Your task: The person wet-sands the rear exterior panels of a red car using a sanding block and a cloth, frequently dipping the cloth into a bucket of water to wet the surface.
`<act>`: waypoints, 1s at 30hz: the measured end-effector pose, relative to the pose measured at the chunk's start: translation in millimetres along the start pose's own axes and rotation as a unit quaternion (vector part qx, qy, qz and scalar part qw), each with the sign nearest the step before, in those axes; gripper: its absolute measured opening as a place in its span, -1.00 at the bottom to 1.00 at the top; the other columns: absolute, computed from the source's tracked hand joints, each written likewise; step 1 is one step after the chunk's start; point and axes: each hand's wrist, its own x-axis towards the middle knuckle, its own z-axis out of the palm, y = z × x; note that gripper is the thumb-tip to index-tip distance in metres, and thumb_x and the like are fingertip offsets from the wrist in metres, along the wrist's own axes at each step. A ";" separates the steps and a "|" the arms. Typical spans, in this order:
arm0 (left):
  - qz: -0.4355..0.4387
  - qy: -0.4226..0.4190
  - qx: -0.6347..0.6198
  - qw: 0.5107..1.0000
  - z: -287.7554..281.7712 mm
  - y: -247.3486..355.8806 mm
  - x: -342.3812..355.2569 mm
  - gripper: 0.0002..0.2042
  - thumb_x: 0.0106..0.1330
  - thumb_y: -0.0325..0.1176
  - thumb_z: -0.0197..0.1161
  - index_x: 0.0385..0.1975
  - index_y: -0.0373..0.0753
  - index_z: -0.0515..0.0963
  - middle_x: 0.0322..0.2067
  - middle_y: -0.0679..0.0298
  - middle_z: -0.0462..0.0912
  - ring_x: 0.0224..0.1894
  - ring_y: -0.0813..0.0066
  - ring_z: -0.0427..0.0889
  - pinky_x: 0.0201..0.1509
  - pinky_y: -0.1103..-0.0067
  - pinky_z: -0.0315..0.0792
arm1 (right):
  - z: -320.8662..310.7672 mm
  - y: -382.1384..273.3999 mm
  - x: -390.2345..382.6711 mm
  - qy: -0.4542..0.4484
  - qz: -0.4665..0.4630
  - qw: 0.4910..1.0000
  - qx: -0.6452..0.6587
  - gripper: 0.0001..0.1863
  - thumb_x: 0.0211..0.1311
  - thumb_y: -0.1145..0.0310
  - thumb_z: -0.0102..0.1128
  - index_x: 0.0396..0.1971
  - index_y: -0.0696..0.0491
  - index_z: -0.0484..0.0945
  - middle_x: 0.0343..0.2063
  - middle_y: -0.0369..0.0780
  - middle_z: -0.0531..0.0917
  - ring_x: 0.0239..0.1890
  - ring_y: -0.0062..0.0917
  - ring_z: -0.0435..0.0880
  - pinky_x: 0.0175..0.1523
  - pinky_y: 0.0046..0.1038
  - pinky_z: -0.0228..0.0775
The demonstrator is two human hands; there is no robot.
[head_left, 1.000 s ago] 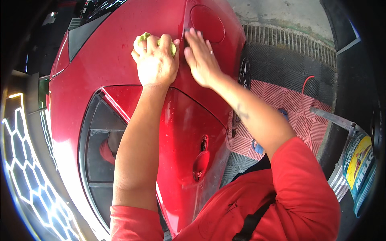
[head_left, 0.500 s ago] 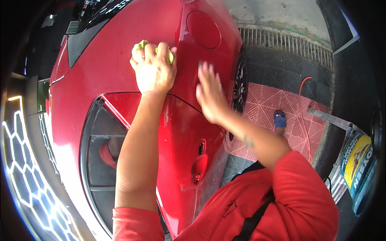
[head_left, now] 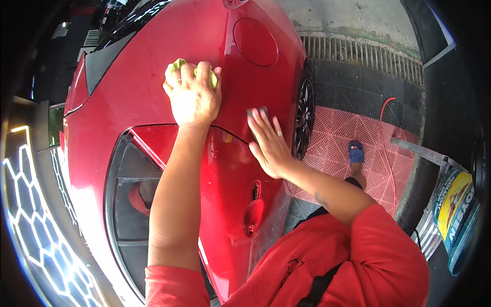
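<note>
A red car [head_left: 179, 30] fills the middle of the view. On its upper body, above the side window, my left hand [head_left: 194, 100] is closed over a bunched yellow-green cloth [head_left: 177, 66], which shows between and beyond the fingers. Lower on the side panel, my right hand [head_left: 270, 146] has its fingers stretched out nearly flat. Under its fingertips is a small dark pad [head_left: 264, 110], pressed to the paint; the fingers hide much of it. The round fuel flap [head_left: 255, 42] lies beyond both hands, and the door handle [head_left: 252, 217] is nearer me.
The car's wheel [head_left: 304, 117] stands right of my right hand. A red hose [head_left: 382, 128] crosses the red and grey floor tiles [head_left: 332, 128]. Beyond runs a drain grate [head_left: 358, 51]. A blue and yellow bag [head_left: 452, 210] hangs at the right. Hexagonal lights [head_left: 46, 230] glow at left.
My right hand has slid with the dark pad toward me along the panel. My left hand stays on the cloth at almost the same spot. The view has shifted slightly.
</note>
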 end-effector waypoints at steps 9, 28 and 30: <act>0.000 0.003 -0.004 1.000 0.0 -1.6 3.2 -0.75 0.55 -0.02 0.34 -0.03 -0.02 0.72 0.13 0.12 0.68 0.36 -0.15 0.49 0.39 -0.05 0.39 | -43.4 14.5 101.8 0.136 -0.025 0.990 0.041 -0.37 0.77 0.14 -0.08 0.70 -0.04 0.18 0.70 -0.03 0.18 0.74 -0.04 0.07 0.74 0.18 -0.18; -0.002 -0.014 -0.018 1.000 -2.5 4.3 7.7 -0.75 0.41 -0.06 0.45 -0.05 0.02 0.71 0.00 0.24 0.65 0.34 -0.09 0.48 0.35 -0.01 0.42 | -33.1 3.2 -20.3 -0.101 0.104 0.988 0.055 -0.31 0.79 0.08 -0.20 0.71 0.08 0.03 0.72 0.11 -0.02 0.76 0.09 -0.09 0.71 0.29 -0.25; -0.011 -0.025 -0.019 0.999 -7.4 3.3 5.8 -0.72 0.40 -0.02 0.45 -0.03 0.02 0.72 0.01 0.24 0.65 0.34 -0.08 0.50 0.36 -0.01 0.41 | -82.7 23.5 -0.4 -0.103 0.130 0.986 0.016 -0.36 0.79 0.08 -0.18 0.66 0.09 0.19 0.68 0.11 0.15 0.72 0.11 0.08 0.71 0.22 -0.12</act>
